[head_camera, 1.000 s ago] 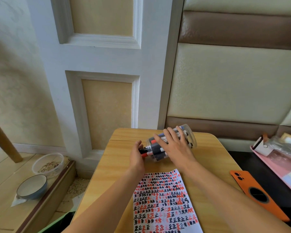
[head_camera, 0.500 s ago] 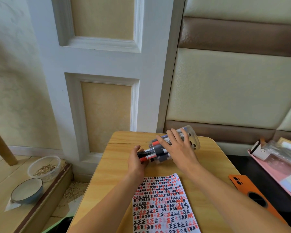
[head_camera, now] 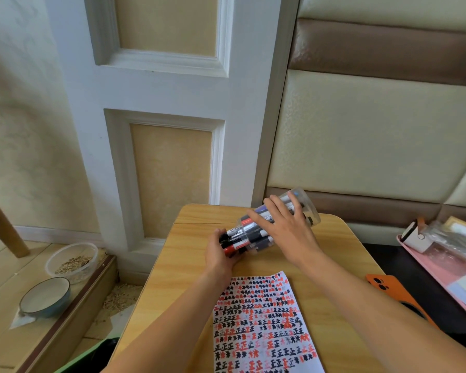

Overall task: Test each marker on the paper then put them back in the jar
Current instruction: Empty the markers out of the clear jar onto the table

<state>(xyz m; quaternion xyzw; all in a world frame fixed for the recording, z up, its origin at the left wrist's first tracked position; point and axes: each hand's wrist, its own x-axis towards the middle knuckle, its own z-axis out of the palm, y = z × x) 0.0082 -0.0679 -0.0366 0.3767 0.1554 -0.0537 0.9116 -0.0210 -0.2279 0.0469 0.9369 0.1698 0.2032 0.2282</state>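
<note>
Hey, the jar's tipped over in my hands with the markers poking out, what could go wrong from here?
1. The jar lies on its side, mouth toward the left hand; markers already stick out, so several may spill and roll off the table.
2. The right hand only rests over the round jar; it might roll away.
3. The paper is almost filled with marks, so new test strokes may be hard to judge.

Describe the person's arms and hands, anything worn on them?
Both forearms are bare up to the frame's bottom edge: no sleeves show. The left hand and right hand wear no gloves, and no watch, bracelet or ring is visible on them.
</note>
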